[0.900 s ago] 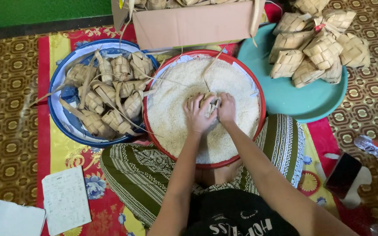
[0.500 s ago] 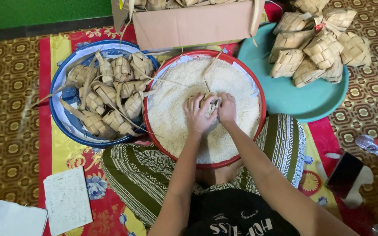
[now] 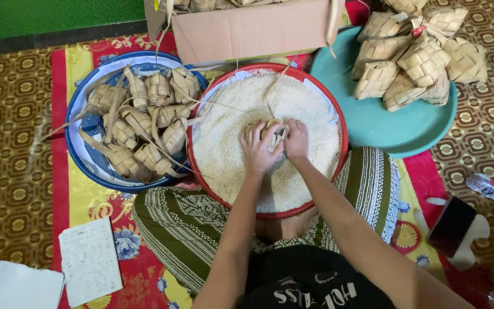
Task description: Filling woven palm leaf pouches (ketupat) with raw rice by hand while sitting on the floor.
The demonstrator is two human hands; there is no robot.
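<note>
Both hands, left hand [image 3: 260, 150] and right hand [image 3: 296, 140], are clenched around a small woven palm-leaf pouch [image 3: 273, 133] held low over the rice in the round red-rimmed tray [image 3: 338, 114], so spilled grains land back in.

Bare arms, no sleeves past elbows. Black top [image 3: 310, 283] w/ white lettering. Green-and-cream patterned wrap [image 3: 201, 220] over lap, zigzag and stripe bands.
</note>
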